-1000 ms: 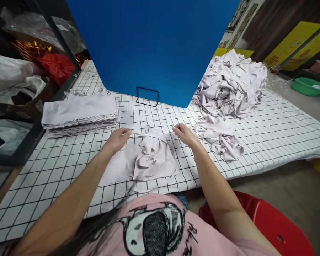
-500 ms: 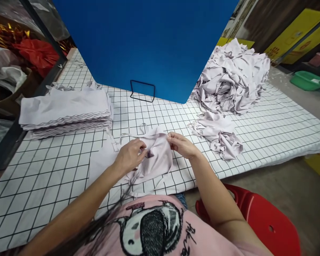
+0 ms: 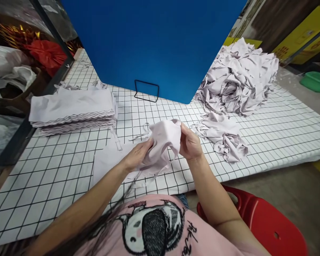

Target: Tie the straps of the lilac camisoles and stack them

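Between my hands a pale lilac fabric piece (image 3: 164, 137) with thin straps is lifted off the table, bunched and curved. My left hand (image 3: 138, 153) grips its left side, thumb on top and the other fingers partly under the cloth. At its right edge my right hand (image 3: 190, 142) is closed on the cloth, some fingers hidden behind it. Another flat piece of the same fabric (image 3: 102, 161) lies under and left of my left hand, with a strap (image 3: 116, 139) reaching up from it.
A folded stack of lilac fabric (image 3: 73, 106) sits at the left. To the right are a small heap (image 3: 225, 137) and a large crumpled pile (image 3: 237, 78). A blue board (image 3: 154, 46) with a black wire frame (image 3: 146, 90) stands ahead on the checked tablecloth (image 3: 56, 170). A red stool (image 3: 274, 220) is at lower right.
Both hands have raised the fabric piece from the table and turned it, so it now bulges upward. My left hand has moved its grip along the left side. The view has shifted slightly left.
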`<state>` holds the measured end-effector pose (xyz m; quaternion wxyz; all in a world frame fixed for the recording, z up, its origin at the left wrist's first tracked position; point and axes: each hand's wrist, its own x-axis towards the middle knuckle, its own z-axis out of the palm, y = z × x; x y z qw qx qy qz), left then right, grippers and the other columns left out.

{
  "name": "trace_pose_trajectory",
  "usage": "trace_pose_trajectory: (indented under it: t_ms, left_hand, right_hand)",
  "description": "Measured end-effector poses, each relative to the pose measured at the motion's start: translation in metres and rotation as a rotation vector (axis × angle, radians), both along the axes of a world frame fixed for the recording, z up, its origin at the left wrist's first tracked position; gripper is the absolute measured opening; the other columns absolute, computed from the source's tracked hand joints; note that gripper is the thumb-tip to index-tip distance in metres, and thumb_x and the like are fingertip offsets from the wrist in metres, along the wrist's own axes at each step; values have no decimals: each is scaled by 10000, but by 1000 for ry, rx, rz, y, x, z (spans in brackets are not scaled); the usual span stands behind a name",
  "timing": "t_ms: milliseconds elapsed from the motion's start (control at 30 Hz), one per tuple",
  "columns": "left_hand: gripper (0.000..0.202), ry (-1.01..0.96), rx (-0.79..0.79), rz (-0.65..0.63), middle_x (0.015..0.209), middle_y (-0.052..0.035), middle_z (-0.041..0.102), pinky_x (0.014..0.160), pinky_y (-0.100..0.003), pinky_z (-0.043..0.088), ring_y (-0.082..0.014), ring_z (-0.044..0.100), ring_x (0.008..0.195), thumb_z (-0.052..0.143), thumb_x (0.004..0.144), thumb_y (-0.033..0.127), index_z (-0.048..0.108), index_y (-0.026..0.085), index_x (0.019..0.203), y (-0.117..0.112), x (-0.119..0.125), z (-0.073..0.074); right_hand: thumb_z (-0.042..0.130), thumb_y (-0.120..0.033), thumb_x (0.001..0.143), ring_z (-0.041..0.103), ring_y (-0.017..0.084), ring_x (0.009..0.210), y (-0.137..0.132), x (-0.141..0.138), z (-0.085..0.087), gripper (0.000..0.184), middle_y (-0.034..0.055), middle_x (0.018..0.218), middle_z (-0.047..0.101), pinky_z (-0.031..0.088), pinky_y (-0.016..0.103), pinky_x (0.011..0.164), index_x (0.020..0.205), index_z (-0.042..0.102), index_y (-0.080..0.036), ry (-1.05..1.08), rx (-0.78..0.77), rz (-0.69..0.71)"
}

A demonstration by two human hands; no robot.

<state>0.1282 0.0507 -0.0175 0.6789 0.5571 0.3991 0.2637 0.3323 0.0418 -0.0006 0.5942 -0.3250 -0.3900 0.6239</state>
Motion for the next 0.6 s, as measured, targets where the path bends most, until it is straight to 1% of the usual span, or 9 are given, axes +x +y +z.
trace_pose_trajectory:
  t_ms: [100,167,233,300,333,367,433,533,600]
  left_hand:
    - [445,-182,-104,98,874,-78,707,796,-329,511,-211,641,852,616,818,600,657,159,862,6,-1,12]
    - [389,-138,-54,130,804,-61,695,735,-309,513,-183,628,764,716,753,534,643,157,815,13,-5,27]
    - [362,-12,30,53,770,-51,683,645,-282,495,-159,607,684,723,755,506,645,155,802,21,-9,47]
    - [359,126,126,-139,727,-43,666,550,-254,449,-143,582,614,684,791,513,665,155,796,30,-11,68]
    - [354,176,182,-248,703,-37,656,521,-243,427,-138,573,591,668,806,511,679,158,792,34,-10,79]
    - [345,208,242,-337,684,-32,647,506,-237,414,-134,567,577,659,816,504,694,162,789,38,-8,91]
    - [320,240,353,-415,673,-27,642,505,-236,417,-134,571,572,651,826,481,719,172,782,45,-5,114]
    - [277,302,421,-310,694,-35,659,505,-243,434,-160,605,603,673,810,446,747,179,799,54,-9,145]
    - [251,351,389,-217,696,-42,670,499,-249,443,-191,631,628,734,752,416,760,175,817,57,-19,157]
  right_hand:
    - [544,-473,912,497,141,690,-10,12,9,229,3,804,524,463,271,605,895,534,-245,-261,8,80]
    - [554,-493,911,512,149,696,-16,22,19,277,12,795,541,467,298,631,836,515,-230,-588,17,152]
    - [563,-497,912,550,175,765,-17,27,33,288,39,849,591,479,338,702,843,540,-219,-913,78,104]
    - [565,-489,916,577,206,891,-12,24,49,273,70,981,629,481,367,791,940,577,-217,-1064,201,-8]
    - [566,-481,919,576,217,962,-8,19,57,276,79,1059,628,477,374,836,1006,582,-219,-1065,277,-25]
    - [570,-472,920,568,222,1020,-1,14,65,289,80,1122,618,472,375,872,1064,580,-222,-1040,353,12]
    - [587,-463,912,567,216,1038,13,2,78,315,70,1154,612,474,354,870,1114,581,-223,-969,453,213]
    - [600,-479,898,596,175,860,33,-10,91,323,51,1015,637,477,282,692,1054,612,-196,-825,395,545]
    - [617,-479,887,574,138,744,42,-10,98,320,35,911,625,430,235,589,982,626,-174,-711,339,614]
